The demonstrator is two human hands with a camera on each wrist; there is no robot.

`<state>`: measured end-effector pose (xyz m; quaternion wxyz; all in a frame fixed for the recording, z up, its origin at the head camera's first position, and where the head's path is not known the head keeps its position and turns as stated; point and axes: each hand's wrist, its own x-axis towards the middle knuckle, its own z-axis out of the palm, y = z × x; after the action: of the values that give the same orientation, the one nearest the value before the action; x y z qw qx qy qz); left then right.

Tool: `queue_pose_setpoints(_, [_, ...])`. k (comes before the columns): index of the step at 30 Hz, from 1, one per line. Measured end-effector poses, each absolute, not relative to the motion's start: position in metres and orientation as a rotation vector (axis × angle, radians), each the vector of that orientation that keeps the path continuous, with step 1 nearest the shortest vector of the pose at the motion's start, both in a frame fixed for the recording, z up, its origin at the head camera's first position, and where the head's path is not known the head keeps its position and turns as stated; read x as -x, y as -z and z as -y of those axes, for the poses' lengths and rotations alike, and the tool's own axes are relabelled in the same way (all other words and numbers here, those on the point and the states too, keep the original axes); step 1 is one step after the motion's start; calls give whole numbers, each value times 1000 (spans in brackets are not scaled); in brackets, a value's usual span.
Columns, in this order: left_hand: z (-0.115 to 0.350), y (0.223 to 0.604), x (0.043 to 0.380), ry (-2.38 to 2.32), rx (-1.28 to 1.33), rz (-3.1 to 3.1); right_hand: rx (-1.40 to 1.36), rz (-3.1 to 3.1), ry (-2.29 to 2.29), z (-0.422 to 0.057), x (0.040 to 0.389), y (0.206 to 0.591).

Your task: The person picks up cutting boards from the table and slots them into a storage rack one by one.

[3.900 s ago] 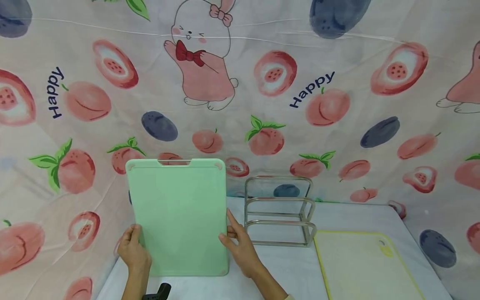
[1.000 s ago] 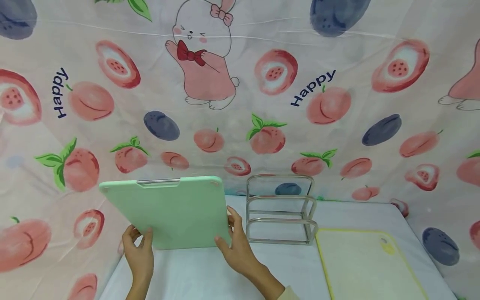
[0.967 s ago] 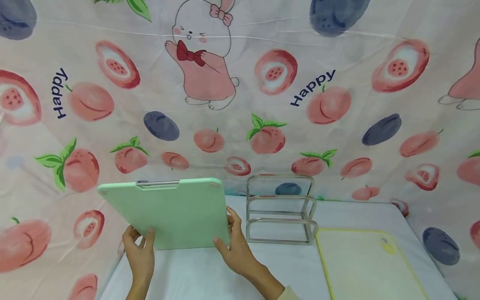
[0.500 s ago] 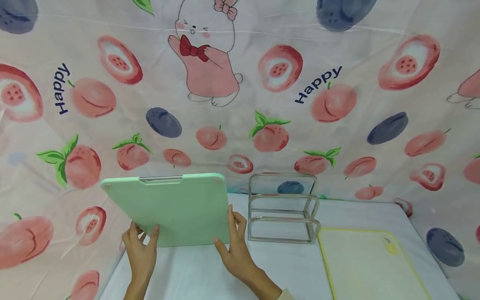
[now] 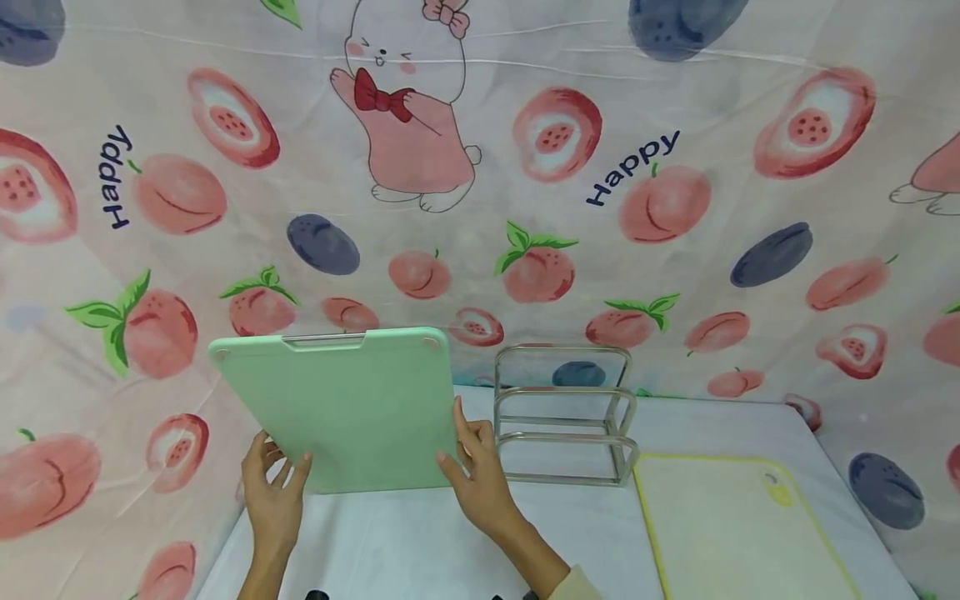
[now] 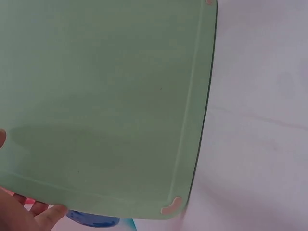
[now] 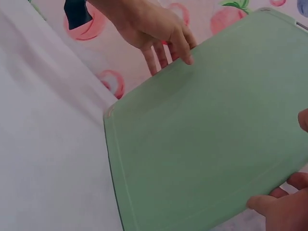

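A light green cutting board (image 5: pixel 352 408), with a metal handle along its top edge, is held tilted on the left of the table in the head view. My left hand (image 5: pixel 273 496) grips its left side low down, thumb over the front face and fingers at the edge. On the opposite side my right hand (image 5: pixel 480 483) grips the edge, its thumb in front and other fingertips partly behind the board. The left wrist view shows the board's pinkish corner pad (image 6: pixel 171 206). Both hands flank the board in the right wrist view, the left hand (image 7: pixel 156 31) uppermost.
Just right of the board stands a metal wire rack (image 5: pixel 562 437) with several upright loops. A pale cutting board with a yellow rim (image 5: pixel 648 525) lies flat at the right. Behind the white-covered table (image 5: pixel 405 550) hangs a fruit-print cloth (image 5: pixel 487 50).
The green board has gone from standing nearly upright to tilted, its bottom edge higher in view. Over the last half second its top edge rises a little, both hands still gripping it.
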<state>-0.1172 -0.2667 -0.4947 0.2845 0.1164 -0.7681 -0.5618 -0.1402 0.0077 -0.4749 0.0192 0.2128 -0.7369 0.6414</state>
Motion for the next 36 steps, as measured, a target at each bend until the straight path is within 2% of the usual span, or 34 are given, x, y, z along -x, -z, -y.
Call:
queue_pose_setpoints(5, [266,494,119,1424,-296,2056,-661,2229,-2015,-7,142,468])
queue_pose_setpoints(10, [259,494,118,1351,-251,2044,-653,2198,-2049,-12,136,443])
queue_pose_setpoints(17, [238,454,112,1297,-170,2005,-637,2159,-2170,-19,142,429])
queue_pose_setpoints(21, [238,447,115,1310,-119,1971,-647,2174,-2123,-20,150,423])
queue_pose_setpoints(28, [231,439,124,1346,-63,1898,-628,2160,-2026,-23,176,440])
queue_pose_setpoints(36, [222,434,134,1384,-8,1861,-680,2110,-1967,-35,192,437])
